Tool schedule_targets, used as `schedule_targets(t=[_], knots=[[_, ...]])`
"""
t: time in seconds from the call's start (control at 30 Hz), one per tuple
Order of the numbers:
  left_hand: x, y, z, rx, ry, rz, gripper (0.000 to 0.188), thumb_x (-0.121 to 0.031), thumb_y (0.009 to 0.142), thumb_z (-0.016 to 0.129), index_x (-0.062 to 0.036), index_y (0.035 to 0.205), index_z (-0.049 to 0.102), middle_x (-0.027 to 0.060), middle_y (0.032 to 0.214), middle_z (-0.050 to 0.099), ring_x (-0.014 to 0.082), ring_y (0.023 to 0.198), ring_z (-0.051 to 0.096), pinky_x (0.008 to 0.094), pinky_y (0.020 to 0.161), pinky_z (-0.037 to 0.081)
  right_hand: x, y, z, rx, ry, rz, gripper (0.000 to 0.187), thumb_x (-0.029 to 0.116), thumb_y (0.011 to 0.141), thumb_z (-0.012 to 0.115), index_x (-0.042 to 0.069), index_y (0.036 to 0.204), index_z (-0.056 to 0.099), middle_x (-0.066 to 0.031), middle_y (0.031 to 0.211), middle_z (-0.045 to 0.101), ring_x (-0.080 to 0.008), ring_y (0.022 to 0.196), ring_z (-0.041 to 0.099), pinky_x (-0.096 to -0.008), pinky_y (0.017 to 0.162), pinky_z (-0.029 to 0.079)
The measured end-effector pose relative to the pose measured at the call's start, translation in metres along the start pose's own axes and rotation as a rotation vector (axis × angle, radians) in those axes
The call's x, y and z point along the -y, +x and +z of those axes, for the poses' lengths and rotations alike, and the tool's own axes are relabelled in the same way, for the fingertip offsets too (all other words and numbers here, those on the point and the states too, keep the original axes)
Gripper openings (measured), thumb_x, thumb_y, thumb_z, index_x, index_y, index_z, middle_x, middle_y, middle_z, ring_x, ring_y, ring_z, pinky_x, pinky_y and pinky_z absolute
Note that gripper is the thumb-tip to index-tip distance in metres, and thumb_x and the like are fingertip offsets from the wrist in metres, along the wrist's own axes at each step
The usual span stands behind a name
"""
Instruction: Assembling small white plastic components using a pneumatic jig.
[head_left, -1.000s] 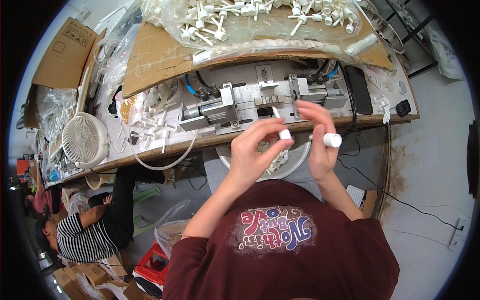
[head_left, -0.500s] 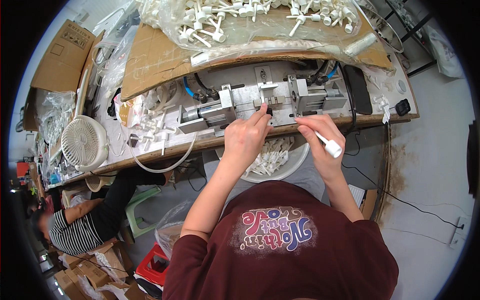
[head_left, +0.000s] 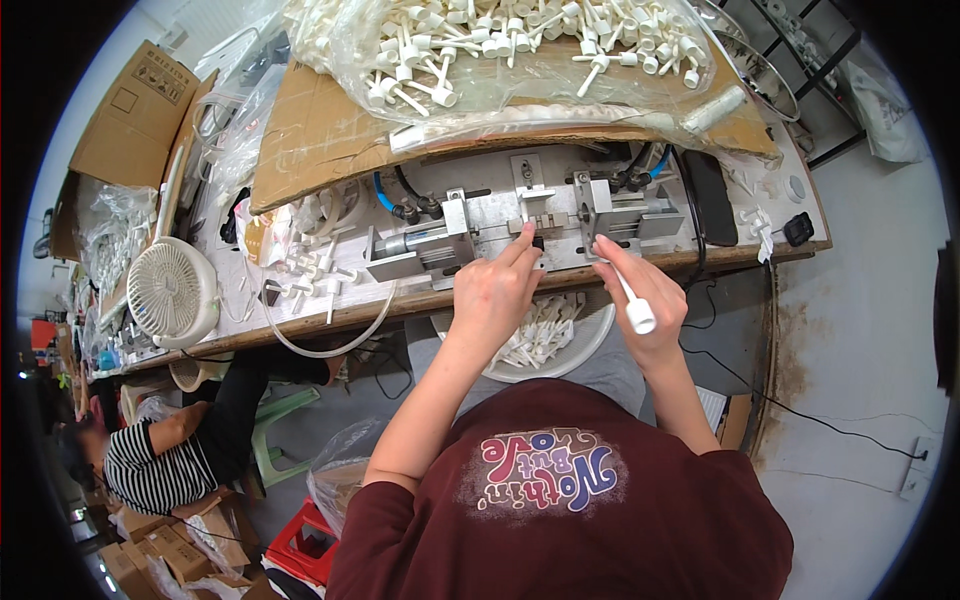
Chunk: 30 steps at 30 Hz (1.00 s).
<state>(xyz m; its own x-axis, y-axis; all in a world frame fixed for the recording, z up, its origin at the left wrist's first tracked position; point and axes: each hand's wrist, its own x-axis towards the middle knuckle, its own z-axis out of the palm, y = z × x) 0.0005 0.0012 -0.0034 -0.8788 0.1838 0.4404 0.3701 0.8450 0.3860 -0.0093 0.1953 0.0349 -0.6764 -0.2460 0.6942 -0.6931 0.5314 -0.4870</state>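
My left hand (head_left: 496, 290) reaches over the bench edge to the metal clamping fixture (head_left: 492, 232). Its index fingertip rests at the small centre block (head_left: 546, 222), with the fingers close together; anything pinched beneath them is hidden. In my right hand (head_left: 652, 308) is a white plastic stem with a cup-shaped end (head_left: 640, 316). The cup points back toward me, and the stem runs between thumb and fingers. Those fingertips are beside the right-hand cylinder block (head_left: 597, 208). Under my hands, a white basin (head_left: 572, 366) holds many small white plastic pieces (head_left: 538, 335).
Cardboard (head_left: 325, 130) bridges the fixture's back, bearing a heap of white cupped stems (head_left: 510, 35) on plastic film. Left are loose white parts (head_left: 318, 270), a hose (head_left: 340, 348) and a fan (head_left: 172, 292). A black phone-like slab (head_left: 709, 200) lies right. Another person (head_left: 165, 455) sits left.
My right hand has turned, so the stem's cup end has swung left and down. My left hand stays at the centre block. The whole view has shifted slightly.
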Motion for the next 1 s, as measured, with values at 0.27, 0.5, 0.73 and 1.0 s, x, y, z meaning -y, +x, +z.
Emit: schedule_targets(t=[0.27,0.5,0.73,1.0], knots=[[-0.029,0.004,-0.05,0.127,-0.97,-0.163,0.049,-0.004,0.071,0.084,-0.0054,0.118,0.068,0.0092,0.102,0.069,0.0128,0.077,0.069,0.0249,0.068,0.058,-0.014,0.013,0.006,0.066,-0.264,-0.293,0.045,0.005,0.068,0.066,0.001,0.113,0.068,-0.009,0.094,0.066,-0.0207,0.071,0.065,-0.0312,0.059,0.052],[-0.036,0.0,-0.075,-0.031,-0.738,-0.154,0.033,0.0,0.072,0.082,-0.0013,0.104,0.072,0.0105,0.098,0.07,0.0153,0.087,0.069,0.0261,0.073,0.059,-0.013,0.067,0.027,0.003,-0.22,-0.393,0.039,0.004,0.079,0.073,0.005,0.118,0.068,-0.01,0.104,0.069,-0.0226,0.076,0.066,-0.0325,0.064,0.054],[-0.028,-0.012,-0.07,-0.119,-0.601,-0.172,0.033,0.007,0.073,0.077,0.0005,0.105,0.072,0.0144,0.117,0.067,0.0159,0.089,0.069,0.0275,0.075,0.06,-0.059,0.179,0.076,0.107,-0.384,-0.422,0.037,0.001,0.082,0.063,0.008,0.118,0.063,-0.006,0.111,0.065,-0.0247,0.103,0.062,-0.0353,0.084,0.053],[-0.025,-0.027,-0.058,-0.061,-0.524,-0.118,0.034,0.004,0.071,0.079,-0.0031,0.104,0.074,0.0123,0.126,0.063,0.0156,0.086,0.069,0.0267,0.072,0.059,-0.104,0.246,0.139,0.43,-0.727,-0.293,0.055,-0.002,0.081,0.061,0.014,0.133,0.05,-0.0068,0.136,0.051,-0.0259,0.119,0.054,-0.0398,0.095,0.051]])
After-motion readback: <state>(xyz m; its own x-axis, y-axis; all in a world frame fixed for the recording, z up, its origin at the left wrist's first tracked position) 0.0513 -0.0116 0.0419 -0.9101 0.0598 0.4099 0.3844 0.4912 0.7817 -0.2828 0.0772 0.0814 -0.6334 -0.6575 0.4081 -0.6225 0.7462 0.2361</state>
